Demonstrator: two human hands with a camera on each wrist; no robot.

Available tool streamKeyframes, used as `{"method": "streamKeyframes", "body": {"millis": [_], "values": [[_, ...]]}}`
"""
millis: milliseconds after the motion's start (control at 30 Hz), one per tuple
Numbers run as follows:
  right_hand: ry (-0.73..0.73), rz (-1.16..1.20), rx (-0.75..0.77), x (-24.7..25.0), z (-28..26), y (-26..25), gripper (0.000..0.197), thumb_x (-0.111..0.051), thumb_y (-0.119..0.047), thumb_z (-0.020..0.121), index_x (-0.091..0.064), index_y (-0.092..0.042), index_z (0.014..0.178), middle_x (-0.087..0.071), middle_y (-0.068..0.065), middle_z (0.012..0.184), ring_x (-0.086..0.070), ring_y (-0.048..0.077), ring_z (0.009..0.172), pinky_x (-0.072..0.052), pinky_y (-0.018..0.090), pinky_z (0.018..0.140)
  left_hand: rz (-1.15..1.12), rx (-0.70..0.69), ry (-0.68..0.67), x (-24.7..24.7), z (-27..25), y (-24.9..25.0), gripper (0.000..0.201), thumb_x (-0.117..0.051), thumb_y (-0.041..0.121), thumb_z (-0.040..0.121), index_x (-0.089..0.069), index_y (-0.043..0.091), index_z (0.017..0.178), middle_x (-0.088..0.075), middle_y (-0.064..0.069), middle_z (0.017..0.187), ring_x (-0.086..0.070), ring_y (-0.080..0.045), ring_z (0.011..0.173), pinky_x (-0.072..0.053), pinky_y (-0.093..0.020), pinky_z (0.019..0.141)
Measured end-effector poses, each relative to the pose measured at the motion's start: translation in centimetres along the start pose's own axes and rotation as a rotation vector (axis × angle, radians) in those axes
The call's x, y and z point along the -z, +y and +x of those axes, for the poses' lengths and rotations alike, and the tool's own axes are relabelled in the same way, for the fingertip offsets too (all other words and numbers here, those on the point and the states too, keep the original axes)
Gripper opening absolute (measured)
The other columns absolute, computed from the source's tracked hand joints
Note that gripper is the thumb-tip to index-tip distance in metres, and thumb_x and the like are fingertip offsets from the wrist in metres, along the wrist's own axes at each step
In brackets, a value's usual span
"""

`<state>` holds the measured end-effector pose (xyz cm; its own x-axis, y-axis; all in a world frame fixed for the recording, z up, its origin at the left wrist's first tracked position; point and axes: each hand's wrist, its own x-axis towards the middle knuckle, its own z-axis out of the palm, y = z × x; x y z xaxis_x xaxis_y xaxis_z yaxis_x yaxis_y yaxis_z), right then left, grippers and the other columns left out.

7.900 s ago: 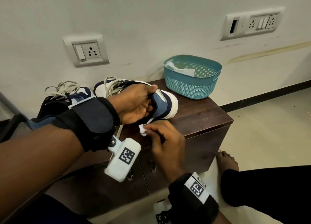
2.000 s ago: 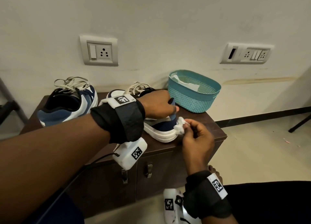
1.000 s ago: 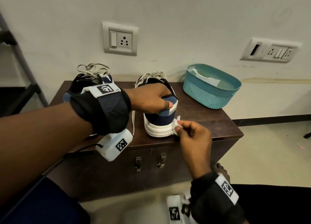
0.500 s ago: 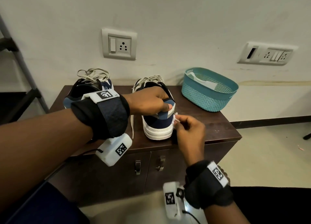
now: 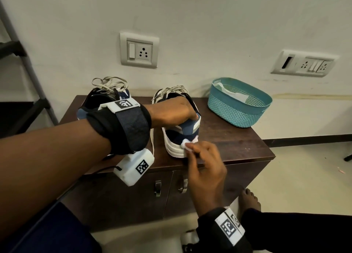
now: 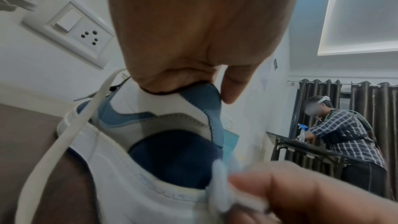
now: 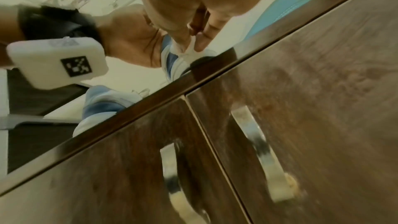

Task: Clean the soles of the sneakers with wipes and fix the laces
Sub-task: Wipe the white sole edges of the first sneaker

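Head view: left hand [image 5: 171,112] grips the blue-and-white sneaker's [image 5: 182,136] heel collar at the cabinet's front edge; right hand [image 5: 204,162] pinches a crumpled white wipe [image 5: 187,144] against its sole. Hard rubbing could push it off.

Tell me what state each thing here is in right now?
Right sneaker: upright on the cabinet, laces loose, heel gripped by the left hand.
Wipe: crumpled, pinched by the right hand, pressed on the heel sole.
Left sneaker: standing untouched, laces loose.
Basket: upright, a white sheet inside.
Cabinet doors: shut.
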<state>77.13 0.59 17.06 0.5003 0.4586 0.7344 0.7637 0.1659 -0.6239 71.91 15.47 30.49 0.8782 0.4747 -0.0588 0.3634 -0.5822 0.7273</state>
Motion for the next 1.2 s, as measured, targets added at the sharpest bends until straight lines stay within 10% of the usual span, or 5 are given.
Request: {"method": "streamKeyframes", "body": {"millis": [167,333,500,900,1200], "values": [[-0.224,-0.181,0.219,-1.8,-2.3,-0.6,0.029,-0.073,0.006,0.082,-0.075,-0.007,0.108,-0.066,0.004,0.101,-0.062,0.018,0.096,-0.053,0.028,0.081,0.073,-0.008,0.017,-0.1,0.0,0.4,0.050,-0.056,0.006,0.095,-0.033,0.018,0.052,-0.033,0.009,0.038,-0.033,-0.008,0.039,-0.028,-0.016,0.045],[0.024,-0.127,0.143,0.1,-0.1,-0.1,0.018,-0.064,-0.002,0.091,-0.076,-0.004,0.104,-0.064,0.007,0.103,-0.062,0.017,0.097,-0.051,0.026,0.087,0.054,0.004,0.024,0.1,-0.1,0.3,0.047,-0.055,0.008,0.096,-0.038,0.016,0.053,-0.037,0.010,0.042,-0.034,-0.007,0.041,-0.026,-0.016,0.044],[-0.012,-0.178,0.177,-0.6,0.0,0.4,0.018,-0.067,0.001,0.089,-0.076,-0.003,0.104,-0.066,0.008,0.104,-0.060,0.018,0.099,-0.050,0.025,0.088,0.145,-0.024,0.020,0.3,0.1,0.6,0.026,-0.048,0.009,0.102,-0.065,-0.007,0.090,-0.064,-0.020,0.097,-0.051,-0.020,0.087,-0.039,-0.020,0.066],[-0.218,-0.283,0.319,-2.0,0.8,-1.1,0.017,-0.061,-0.003,0.087,-0.075,-0.006,0.095,-0.069,0.005,0.106,-0.058,0.022,0.098,-0.049,0.025,0.081,0.191,-0.040,0.009,0.5,0.3,0.4,0.022,-0.047,0.010,0.100,-0.056,0.010,0.080,-0.057,-0.017,0.089,-0.047,-0.018,0.081,-0.046,-0.026,0.079],[0.170,0.114,-0.221,1.5,4.4,2.1,0.029,-0.070,0.004,0.087,-0.073,-0.020,0.103,-0.073,0.001,0.102,-0.070,0.013,0.098,-0.056,0.027,0.087,0.268,-0.108,-0.006,0.5,0.8,0.2,0.035,-0.043,0.006,0.103,-0.050,0.013,0.070,-0.052,-0.006,0.085,-0.047,-0.017,0.080,-0.036,-0.013,0.066]]}}
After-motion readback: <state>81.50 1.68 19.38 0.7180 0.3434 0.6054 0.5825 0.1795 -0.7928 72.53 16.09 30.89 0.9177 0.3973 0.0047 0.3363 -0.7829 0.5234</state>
